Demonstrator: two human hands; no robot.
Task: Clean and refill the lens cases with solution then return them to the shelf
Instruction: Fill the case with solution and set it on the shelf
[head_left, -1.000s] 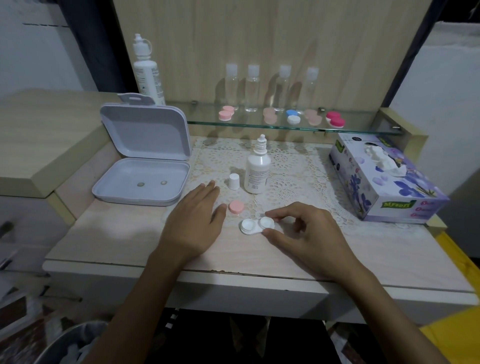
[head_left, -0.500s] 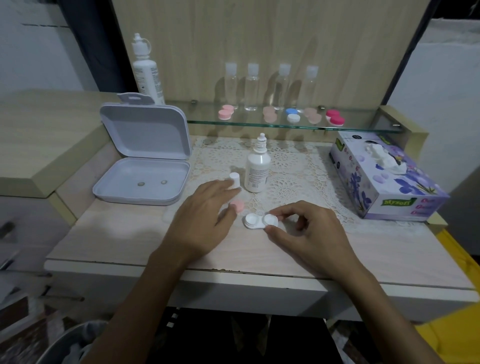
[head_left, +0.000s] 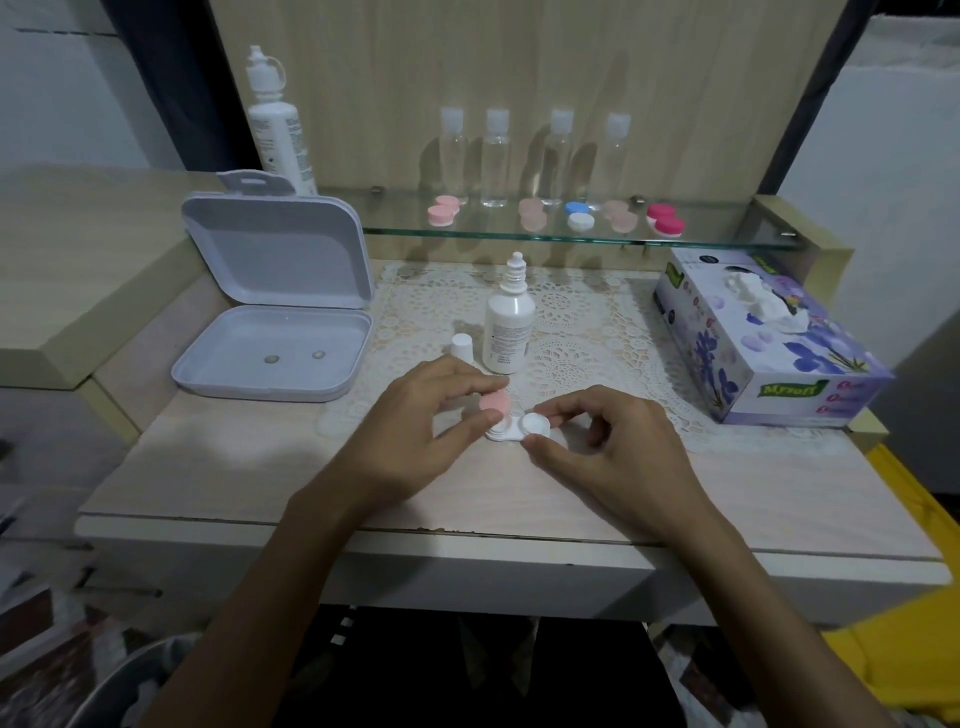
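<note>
My left hand (head_left: 415, 415) pinched the pink cap (head_left: 494, 403) between thumb and forefinger, tilted just above the white lens case (head_left: 517, 429). My right hand (head_left: 613, 441) gripped that case's right end. The case lay on the table (head_left: 260, 467), near the solution bottle (head_left: 509, 325) and its white cap (head_left: 462, 348).

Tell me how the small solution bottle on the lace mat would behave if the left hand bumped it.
The small solution bottle is tall and narrow, so it would probably tip rather than slide. Its cap stands beside it, so a fall might spill liquid. The lace mat beneath probably adds grip, favouring toppling.
</note>
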